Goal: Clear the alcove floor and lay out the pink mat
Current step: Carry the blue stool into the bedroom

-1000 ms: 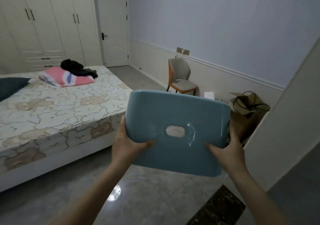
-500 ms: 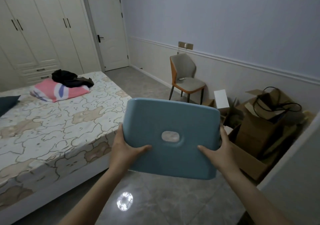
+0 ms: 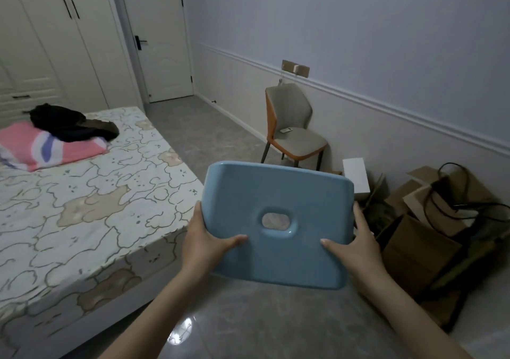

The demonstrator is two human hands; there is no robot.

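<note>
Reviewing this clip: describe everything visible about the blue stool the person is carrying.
The blue stool shows only its seat top: a glossy, rounded-corner rectangle, plastic by its look, with an oval grip hole at the centre. Its legs are hidden behind the seat. It is held in the air, tilted toward the camera, above the grey floor between the bed and the cardboard boxes. The left hand and right hand grip its side edges, thumbs lying on the top.

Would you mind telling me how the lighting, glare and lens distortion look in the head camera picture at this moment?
Head view: dim, bluish, even light with soft shadows; a bright glare spot sits on the glossy floor between the forearms. Head view: wide-angle bending bows the wardrobe and door edges. Head view: the blue stool, held by left hand and right hand, looks sharp; the cardboard boxes are murky.
</note>
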